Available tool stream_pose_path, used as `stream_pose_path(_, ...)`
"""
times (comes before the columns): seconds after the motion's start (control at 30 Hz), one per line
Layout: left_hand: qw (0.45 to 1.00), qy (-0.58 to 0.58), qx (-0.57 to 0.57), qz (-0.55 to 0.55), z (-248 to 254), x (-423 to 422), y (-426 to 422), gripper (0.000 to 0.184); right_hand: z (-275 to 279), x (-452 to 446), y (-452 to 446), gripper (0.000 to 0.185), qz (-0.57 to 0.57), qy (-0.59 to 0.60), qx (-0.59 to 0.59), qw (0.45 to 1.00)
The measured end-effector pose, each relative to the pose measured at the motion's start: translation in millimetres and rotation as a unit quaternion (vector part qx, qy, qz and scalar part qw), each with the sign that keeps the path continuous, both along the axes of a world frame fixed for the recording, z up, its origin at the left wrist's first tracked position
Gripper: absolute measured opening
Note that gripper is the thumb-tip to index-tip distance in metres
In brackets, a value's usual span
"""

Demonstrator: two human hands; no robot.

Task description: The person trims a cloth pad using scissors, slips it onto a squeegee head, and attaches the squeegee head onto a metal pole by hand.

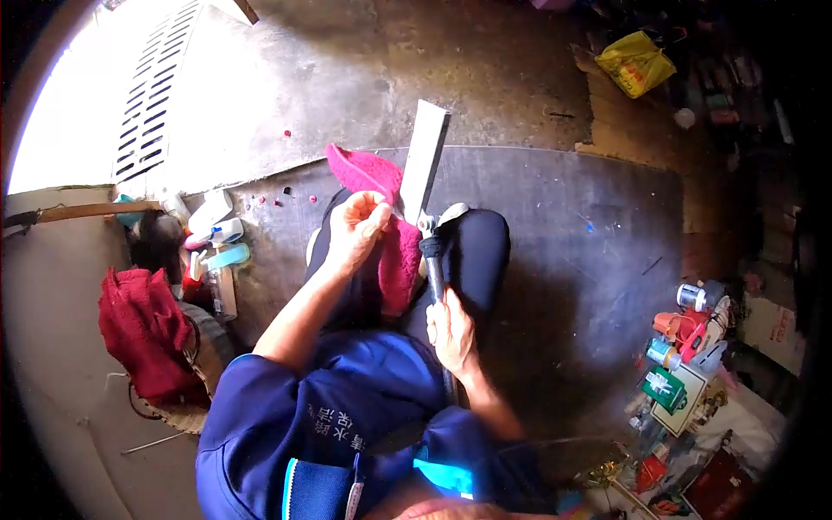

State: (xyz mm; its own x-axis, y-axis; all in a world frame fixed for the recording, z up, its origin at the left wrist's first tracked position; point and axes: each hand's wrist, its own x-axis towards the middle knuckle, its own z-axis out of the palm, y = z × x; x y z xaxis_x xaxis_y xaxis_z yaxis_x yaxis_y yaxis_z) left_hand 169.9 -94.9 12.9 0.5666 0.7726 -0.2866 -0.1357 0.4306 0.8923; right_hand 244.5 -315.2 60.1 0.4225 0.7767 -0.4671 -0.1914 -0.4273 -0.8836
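Note:
The long flat head [423, 160] of a flat mop stands tilted up in front of my knees, joined by a swivel to its dark handle [434, 273]. My right hand [453, 333] is wrapped round that handle below the joint. A fluffy pink mop cloth [401, 269] hangs along the left side of the head and over my lap. Its edge is pinched between the thumb and fingers of my left hand [360, 230], just left of the joint. The cloth's upper part spreads up and left, touching or close to the head.
Several bottles [227, 230] stand on the left, near a dark red cloth [146, 334] over a woven basket [212, 347]. Jars, a green box [664, 390] and other clutter fill the right. A yellow bag [635, 65] lies at the back right. Small red bits dot the floor.

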Motion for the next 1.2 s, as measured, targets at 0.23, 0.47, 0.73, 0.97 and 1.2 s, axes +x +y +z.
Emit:
stream_pose_path(0.23, 0.99, 0.109, 0.094, -0.005, 7, 8, -4, 0.012, -3, -1, -7, 0.037, 0.03, -0.22, 0.019, 0.975)
stream_pose_path(0.47, 0.834, 0.288, 0.47, -0.012, 45, 6, 9, 0.007, 2, -1, 5, 0.012, 0.013, -0.212, 0.054, 0.976)
stream_pose_path(0.73, 0.723, 0.279, 0.632, 0.01, 77, 14, 13, 0.009, 33, 10, 21, 0.049, 0.008, -0.51, 0.087, 0.856)
stream_pose_path(0.97, 0.706, 0.311, 0.635, -0.037, 47, 29, 21, 0.011, 15, 13, 24, 0.041, -0.066, -0.511, 0.132, 0.847)
stream_pose_path(1.2, 0.717, 0.357, 0.593, -0.077, 42, 28, 25, 0.016, 16, 28, 8, 0.036, -0.091, -0.351, 0.203, 0.909)
